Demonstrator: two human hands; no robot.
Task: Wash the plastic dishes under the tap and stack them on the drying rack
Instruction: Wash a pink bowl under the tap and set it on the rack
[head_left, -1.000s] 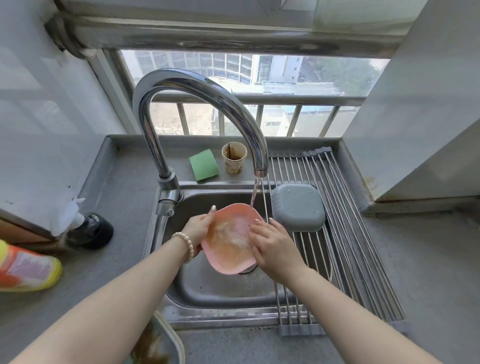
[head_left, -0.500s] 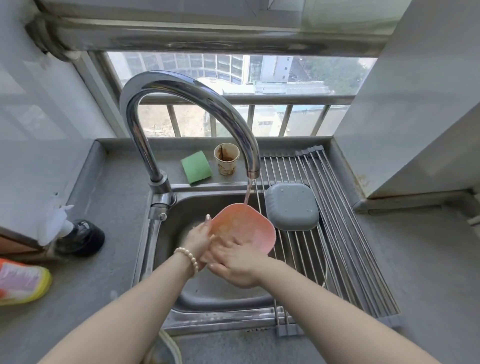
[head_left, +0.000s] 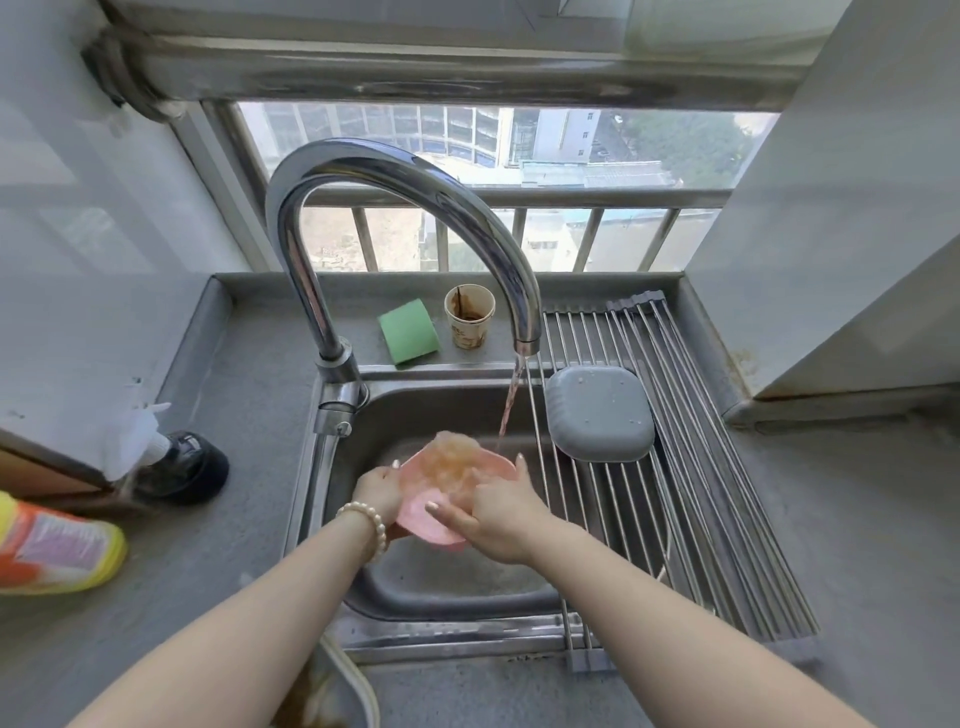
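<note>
Both hands grip the pink dish (head_left: 415, 514) over the sink (head_left: 447, 577): left hand (head_left: 376, 491) on its left rim, right hand (head_left: 498, 514) on its right. Tap (head_left: 395, 208) water falls just past it. Grey dish (head_left: 600, 413) lies upside down on the rack (head_left: 701, 519).

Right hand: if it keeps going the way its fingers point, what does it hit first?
The right hand points left across the pink dish, which it already touches. Past the dish, the left hand on the opposite rim is likely next, though depth is unclear from one view.
</note>
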